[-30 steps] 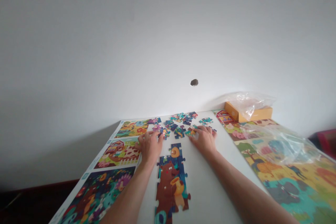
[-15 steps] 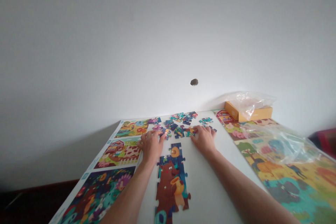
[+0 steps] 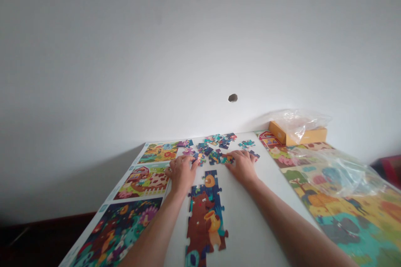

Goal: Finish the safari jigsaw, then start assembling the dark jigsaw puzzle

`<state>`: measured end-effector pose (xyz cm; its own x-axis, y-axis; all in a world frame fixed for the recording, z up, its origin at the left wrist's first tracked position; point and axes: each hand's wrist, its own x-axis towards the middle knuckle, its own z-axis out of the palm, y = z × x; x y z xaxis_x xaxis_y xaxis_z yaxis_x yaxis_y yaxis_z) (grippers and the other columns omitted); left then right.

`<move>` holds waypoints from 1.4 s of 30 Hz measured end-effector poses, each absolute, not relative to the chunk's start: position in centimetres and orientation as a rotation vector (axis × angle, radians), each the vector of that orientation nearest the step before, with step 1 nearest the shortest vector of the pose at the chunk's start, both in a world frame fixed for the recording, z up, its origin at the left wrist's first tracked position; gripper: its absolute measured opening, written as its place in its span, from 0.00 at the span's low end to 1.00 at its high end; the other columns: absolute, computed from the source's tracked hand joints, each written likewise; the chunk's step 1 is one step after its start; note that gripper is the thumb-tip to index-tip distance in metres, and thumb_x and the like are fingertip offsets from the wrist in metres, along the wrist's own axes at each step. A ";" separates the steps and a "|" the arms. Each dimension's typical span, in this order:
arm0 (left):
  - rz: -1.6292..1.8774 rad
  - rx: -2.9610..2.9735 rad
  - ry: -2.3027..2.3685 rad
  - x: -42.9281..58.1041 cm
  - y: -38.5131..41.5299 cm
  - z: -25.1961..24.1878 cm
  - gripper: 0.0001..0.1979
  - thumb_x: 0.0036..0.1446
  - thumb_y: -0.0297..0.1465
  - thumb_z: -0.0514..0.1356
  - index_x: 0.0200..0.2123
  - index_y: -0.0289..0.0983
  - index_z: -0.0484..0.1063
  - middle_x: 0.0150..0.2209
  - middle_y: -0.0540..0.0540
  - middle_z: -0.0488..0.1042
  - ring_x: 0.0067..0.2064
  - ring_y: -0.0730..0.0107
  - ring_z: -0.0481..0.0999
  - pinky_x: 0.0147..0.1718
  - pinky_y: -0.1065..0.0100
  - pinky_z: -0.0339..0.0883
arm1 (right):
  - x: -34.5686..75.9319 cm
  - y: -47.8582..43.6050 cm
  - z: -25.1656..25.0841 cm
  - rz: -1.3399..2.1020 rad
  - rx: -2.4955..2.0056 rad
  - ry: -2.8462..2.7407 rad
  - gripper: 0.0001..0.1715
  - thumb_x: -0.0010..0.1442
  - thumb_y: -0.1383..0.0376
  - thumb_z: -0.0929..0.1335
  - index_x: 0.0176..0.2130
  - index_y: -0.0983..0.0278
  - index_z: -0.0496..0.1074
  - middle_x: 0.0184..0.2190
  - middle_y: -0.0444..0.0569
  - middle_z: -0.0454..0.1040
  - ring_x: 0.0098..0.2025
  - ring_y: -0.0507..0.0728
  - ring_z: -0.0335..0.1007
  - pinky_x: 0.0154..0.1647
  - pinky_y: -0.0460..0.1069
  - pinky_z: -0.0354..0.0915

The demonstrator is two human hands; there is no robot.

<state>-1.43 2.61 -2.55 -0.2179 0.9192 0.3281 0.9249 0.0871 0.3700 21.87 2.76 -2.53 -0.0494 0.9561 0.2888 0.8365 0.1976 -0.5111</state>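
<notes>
Here, left hand point(image 3: 181, 174) and right hand point(image 3: 242, 168) on loose jigsaw pieces point(image 3: 214, 157), grips unclear, poster lettering point(image 3: 103, 207) too small to read

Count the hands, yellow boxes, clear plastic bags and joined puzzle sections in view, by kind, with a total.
Hands: 2 (left hand, right hand)
Yellow cardboard box: 1
Clear plastic bags: 2
Joined puzzle section: 1
Total: 6
</notes>
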 end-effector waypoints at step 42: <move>-1.209 -2.610 -1.546 -0.6 2.2 -3.0 0.25 0.56 0.29 0.66 0.57 0.45 0.69 0.40 0.47 0.82 0.58 0.55 0.72 0.62 0.46 0.57 | 20.4 1.7 -2.4 0.588 -0.948 -1.963 0.29 0.63 0.68 0.67 0.62 0.56 0.62 0.39 0.45 0.76 0.34 0.52 0.72 0.41 0.48 0.69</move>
